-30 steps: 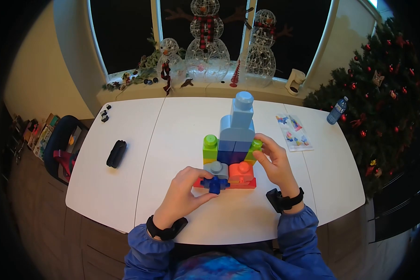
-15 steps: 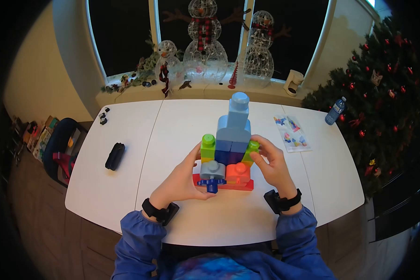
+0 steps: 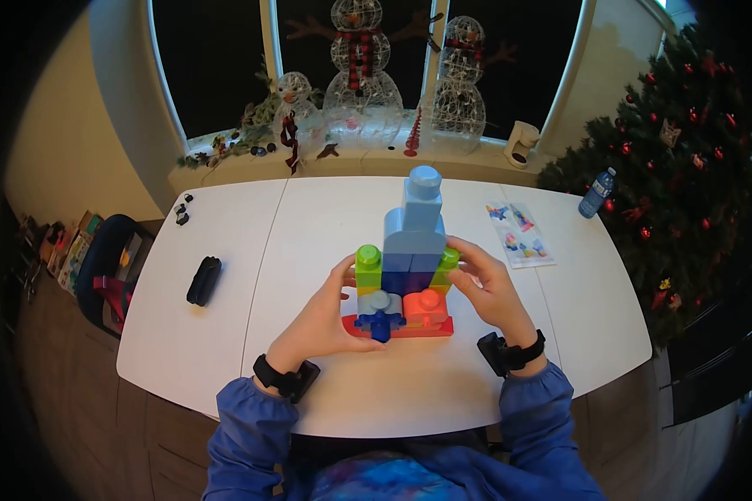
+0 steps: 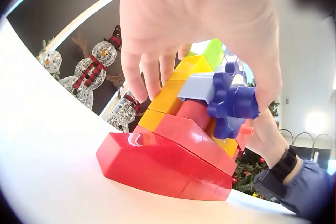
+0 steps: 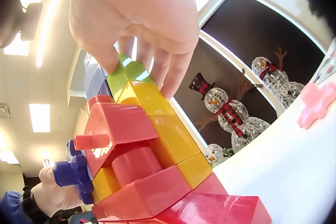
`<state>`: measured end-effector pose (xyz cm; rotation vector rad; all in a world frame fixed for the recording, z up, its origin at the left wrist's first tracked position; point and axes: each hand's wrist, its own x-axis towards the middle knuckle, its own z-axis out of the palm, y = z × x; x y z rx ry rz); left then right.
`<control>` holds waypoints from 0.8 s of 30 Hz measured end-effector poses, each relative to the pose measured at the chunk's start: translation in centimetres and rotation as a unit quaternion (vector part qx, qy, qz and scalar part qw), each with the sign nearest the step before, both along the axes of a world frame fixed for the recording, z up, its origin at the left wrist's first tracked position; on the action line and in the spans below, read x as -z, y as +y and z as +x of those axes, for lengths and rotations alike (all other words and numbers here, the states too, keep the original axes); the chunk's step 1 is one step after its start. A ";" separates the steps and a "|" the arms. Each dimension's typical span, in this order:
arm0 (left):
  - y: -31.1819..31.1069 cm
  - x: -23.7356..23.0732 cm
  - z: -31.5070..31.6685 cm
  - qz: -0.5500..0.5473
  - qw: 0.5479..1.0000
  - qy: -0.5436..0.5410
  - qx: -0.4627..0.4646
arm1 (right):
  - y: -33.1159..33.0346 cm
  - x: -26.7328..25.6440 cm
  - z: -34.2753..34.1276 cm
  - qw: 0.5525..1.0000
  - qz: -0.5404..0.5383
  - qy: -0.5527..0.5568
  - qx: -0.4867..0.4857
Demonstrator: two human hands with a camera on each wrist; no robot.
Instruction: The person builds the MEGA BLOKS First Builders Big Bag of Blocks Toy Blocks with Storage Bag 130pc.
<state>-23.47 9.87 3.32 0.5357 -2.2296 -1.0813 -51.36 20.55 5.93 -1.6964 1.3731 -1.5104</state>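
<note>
A tower of large plastic building blocks stands on the table, with light blue blocks at its top and a red base. On its front left, a dark blue gear-shaped piece sits against a grey block. My left hand wraps the tower's left side, its thumb at the gear piece and its fingers reaching behind the yellow blocks. Around the green block on the right side, my right hand holds with thumb and fingers. A coral block faces front right.
A picture leaflet lies right of the tower, near a water bottle. On the left are a black case and small dark items. Beyond the table, wire snowmen stand on the window ledge; a decorated tree stands right.
My left hand has gone from pinching the blue gear piece to gripping around the tower's left side, thumb still at the gear. My right hand keeps its hold on the green block.
</note>
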 end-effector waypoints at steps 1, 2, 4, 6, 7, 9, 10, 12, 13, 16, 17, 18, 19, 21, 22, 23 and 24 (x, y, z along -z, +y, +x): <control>-0.4 0.0 0.1 0.019 1.000 0.005 0.016 | 0.1 -0.2 -0.6 1.000 -0.006 -0.019 0.003; -1.1 0.1 0.2 0.038 0.999 0.009 0.031 | 0.2 -0.4 -1.2 0.999 -0.012 -0.037 0.006; -2.7 0.3 -0.3 0.131 0.989 0.036 0.066 | 0.3 -0.9 -2.9 0.988 0.004 0.107 0.111; -4.1 0.5 -1.1 0.279 0.952 0.077 0.103 | 0.0 0.3 -5.9 0.926 -0.010 0.315 0.206; -4.2 0.1 -1.4 0.288 0.949 0.060 0.113 | -0.2 1.6 -6.8 0.900 0.035 0.364 0.238; -4.3 -0.9 -2.4 0.303 0.943 0.027 0.134 | -0.8 3.8 -7.9 0.828 0.121 0.457 0.300; -4.4 -1.0 -2.9 0.281 0.951 0.011 0.131 | -1.3 4.5 -8.5 0.826 0.147 0.460 0.291; -4.7 -0.9 -3.6 0.238 0.963 -0.021 0.124 | -2.5 6.1 -9.4 0.820 0.199 0.464 0.270; -4.6 -0.8 -3.8 0.248 0.960 -0.011 0.128 | -3.1 6.9 -9.9 0.827 0.197 0.455 0.263; -4.7 -0.4 -4.1 0.274 0.951 0.013 0.143 | -3.9 8.3 -11.5 0.843 0.179 0.440 0.251; -5.0 0.1 -4.3 0.281 0.948 0.019 0.149 | -3.8 8.5 -11.8 0.844 0.164 0.443 0.254; -5.1 0.5 -4.3 0.289 0.944 0.025 0.156 | -3.8 8.9 -12.1 0.844 0.149 0.446 0.256; -5.1 0.7 -4.3 0.294 0.943 0.031 0.155 | -3.2 7.9 -11.3 0.869 0.143 0.393 0.267; -4.9 1.0 -4.4 0.306 0.938 0.045 0.154 | -0.6 2.9 -7.9 0.907 0.129 0.282 0.283; -5.0 1.1 -4.4 0.304 0.938 0.047 0.156 | 0.6 1.2 -6.4 0.911 0.108 0.263 0.299; -5.1 1.1 -4.4 0.303 0.939 0.049 0.159 | 1.9 -0.2 -4.9 0.913 0.088 0.243 0.315; -5.1 1.3 -4.4 0.302 0.938 0.050 0.161 | 3.1 -1.2 -3.5 0.914 0.068 0.222 0.331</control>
